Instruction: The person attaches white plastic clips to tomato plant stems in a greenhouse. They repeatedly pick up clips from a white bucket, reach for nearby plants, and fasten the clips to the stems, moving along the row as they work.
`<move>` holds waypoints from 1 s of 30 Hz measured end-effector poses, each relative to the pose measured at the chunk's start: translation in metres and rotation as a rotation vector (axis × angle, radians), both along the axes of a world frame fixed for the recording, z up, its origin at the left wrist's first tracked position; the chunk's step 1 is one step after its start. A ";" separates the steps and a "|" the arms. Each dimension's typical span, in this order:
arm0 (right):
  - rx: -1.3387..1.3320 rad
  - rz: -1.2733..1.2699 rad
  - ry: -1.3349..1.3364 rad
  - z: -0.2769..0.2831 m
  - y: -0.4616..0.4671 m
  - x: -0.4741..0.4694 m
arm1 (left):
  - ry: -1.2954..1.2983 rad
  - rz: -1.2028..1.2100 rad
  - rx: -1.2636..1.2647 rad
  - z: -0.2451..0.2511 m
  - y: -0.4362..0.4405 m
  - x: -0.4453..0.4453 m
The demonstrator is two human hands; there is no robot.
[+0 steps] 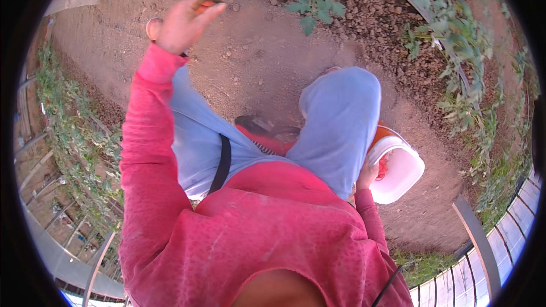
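Observation:
My left hand is raised over the bare soil at the upper left. Its thumb and fingers curl around a small orange-red thing, mostly hidden and too blurred to name. Down at the right, beside my bent right knee, my right hand grips the edge of a white plastic bucket. The bucket leans outward, with orange on its outer side. Some red things show inside it, partly hidden by its wall.
Leafy green plants curve along a cloddy soil bed at the right. Another plant row stands at the left. Flat posts rise near the lower edges. A red and dark thing lies between my legs.

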State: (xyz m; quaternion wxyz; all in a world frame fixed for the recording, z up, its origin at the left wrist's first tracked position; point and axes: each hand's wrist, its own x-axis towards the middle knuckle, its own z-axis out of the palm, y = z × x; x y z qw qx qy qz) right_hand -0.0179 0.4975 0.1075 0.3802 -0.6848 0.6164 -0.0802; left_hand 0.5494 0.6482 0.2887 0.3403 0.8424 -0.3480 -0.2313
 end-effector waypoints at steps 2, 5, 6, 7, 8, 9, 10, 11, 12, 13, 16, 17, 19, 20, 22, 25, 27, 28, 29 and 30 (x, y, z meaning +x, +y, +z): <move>0.111 -0.217 -0.150 -0.004 0.002 0.000 | 0.080 0.040 -0.006 -0.037 -0.016 0.008; 0.084 -0.264 -0.212 0.000 0.003 -0.001 | 0.094 0.036 0.092 -0.080 -0.038 0.018; 0.027 -0.255 -0.075 0.001 0.004 0.000 | 0.029 -0.056 0.068 -0.087 -0.042 0.022; -0.001 -0.250 0.038 0.003 0.004 0.001 | -0.013 -0.114 0.106 -0.089 -0.043 0.026; -0.008 -0.245 0.106 0.004 0.004 0.003 | -0.057 -0.165 0.164 -0.088 -0.042 0.033; -0.016 -0.249 0.198 0.005 0.005 0.006 | -0.088 -0.185 0.144 -0.082 -0.040 0.041; -0.009 -0.257 0.251 0.006 0.005 0.008 | -0.116 -0.201 0.137 -0.074 -0.036 0.049; -0.015 -0.293 0.303 0.006 0.006 0.010 | -0.170 -0.224 0.083 -0.068 -0.033 0.058; -0.052 -0.273 0.379 0.006 0.006 0.011 | -0.166 -0.219 0.086 -0.061 -0.031 0.071; -0.055 -0.261 0.393 0.005 0.007 0.011 | -0.192 -0.235 0.120 -0.056 -0.028 0.083; -0.054 -0.279 0.443 0.002 0.007 0.006 | -0.269 -0.306 0.152 -0.043 -0.016 0.122; -0.034 -0.302 0.481 0.002 0.006 0.004 | -0.287 -0.339 0.159 -0.041 -0.011 0.132; 0.008 -0.374 0.406 0.000 0.004 0.005 | -0.342 -0.390 0.151 -0.042 -0.004 0.155; -0.004 -0.374 0.405 -0.003 0.004 0.008 | -0.331 -0.408 0.142 -0.043 0.001 0.165; -0.064 -0.379 0.417 -0.003 0.003 0.020 | -0.322 -0.446 0.134 -0.046 0.009 0.185; -0.145 -0.326 0.469 0.003 0.014 0.050 | -0.388 -0.506 0.158 -0.058 0.013 0.217; -0.185 -0.207 0.452 0.014 0.022 0.077 | -0.399 -0.573 0.194 -0.067 0.018 0.232; -0.162 -0.290 0.383 0.016 0.030 0.093 | -0.386 -0.605 0.209 -0.072 0.021 0.237; -0.170 -0.322 0.288 0.024 0.041 0.107 | -0.358 -0.637 0.229 -0.076 0.026 0.240; -0.177 -0.373 0.189 0.033 0.056 0.120 | -0.323 -0.669 0.280 -0.080 0.029 0.244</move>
